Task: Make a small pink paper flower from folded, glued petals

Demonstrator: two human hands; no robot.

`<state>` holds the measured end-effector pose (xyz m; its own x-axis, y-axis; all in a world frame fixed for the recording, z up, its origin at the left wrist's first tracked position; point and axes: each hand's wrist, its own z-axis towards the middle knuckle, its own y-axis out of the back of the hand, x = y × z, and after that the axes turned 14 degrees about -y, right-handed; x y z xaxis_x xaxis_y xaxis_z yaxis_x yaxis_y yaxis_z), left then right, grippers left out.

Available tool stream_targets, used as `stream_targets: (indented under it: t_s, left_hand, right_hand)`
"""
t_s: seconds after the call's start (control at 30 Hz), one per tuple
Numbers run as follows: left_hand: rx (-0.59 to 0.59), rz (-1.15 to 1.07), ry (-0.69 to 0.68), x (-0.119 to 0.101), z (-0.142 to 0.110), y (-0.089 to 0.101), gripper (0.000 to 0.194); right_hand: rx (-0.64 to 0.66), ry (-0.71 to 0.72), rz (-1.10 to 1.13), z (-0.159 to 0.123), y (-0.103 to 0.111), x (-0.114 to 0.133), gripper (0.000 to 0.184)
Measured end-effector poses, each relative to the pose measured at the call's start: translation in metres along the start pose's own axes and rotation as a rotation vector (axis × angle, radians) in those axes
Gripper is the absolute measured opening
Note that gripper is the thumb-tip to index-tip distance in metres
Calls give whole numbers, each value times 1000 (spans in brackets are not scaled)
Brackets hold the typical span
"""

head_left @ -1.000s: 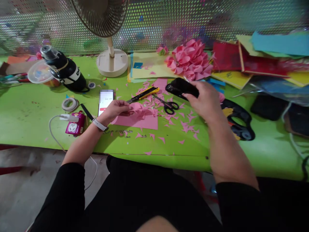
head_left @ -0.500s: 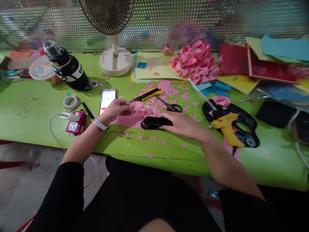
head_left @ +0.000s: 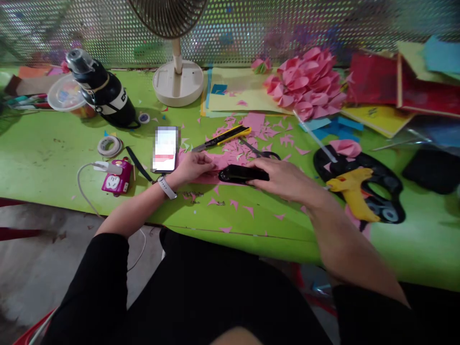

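My right hand is wrapped around a black stapler, whose front end points left. Just left of that end, the fingertips of my left hand are pinched together on a small piece of pink paper, mostly hidden by the fingers. A larger pink sheet lies flat under both hands. Behind them are many pink paper scraps, a yellow and black utility knife and dark-handled scissors. Loose staples lie in front of the sheet.
Left stand a phone, a purple plug adapter, a tape roll and a black bottle. A fan is at the back. A pink paper flower bunch and a yellow glue gun are on the right.
My left hand has moved right, bringing its fingertips close to the stapler's front end. My right hand still holds the stapler. The camera view has shifted slightly.
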<state>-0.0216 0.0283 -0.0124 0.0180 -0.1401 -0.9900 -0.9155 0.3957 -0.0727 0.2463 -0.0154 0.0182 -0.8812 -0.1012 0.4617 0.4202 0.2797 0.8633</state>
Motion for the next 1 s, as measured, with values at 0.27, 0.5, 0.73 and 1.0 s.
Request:
stream_targets:
  t_s: [0.27,0.5,0.73,1.0]
  left_hand:
    - [157,5,74,-3,-5,-9,13]
    - [152,-45,165,-8,-2,-13,18]
    - [119,-42,198,-6,2,-12,18]
    - [109,-11,187,-9,4,-16,15]
  right_hand:
    - [-21,0,61,1,0,-3,34]
    - [-96,-7,269,7,7,14,50]
    - [-205,78,232,52,2,36,57]
    - [-249,151,12,102,-43,31,72]
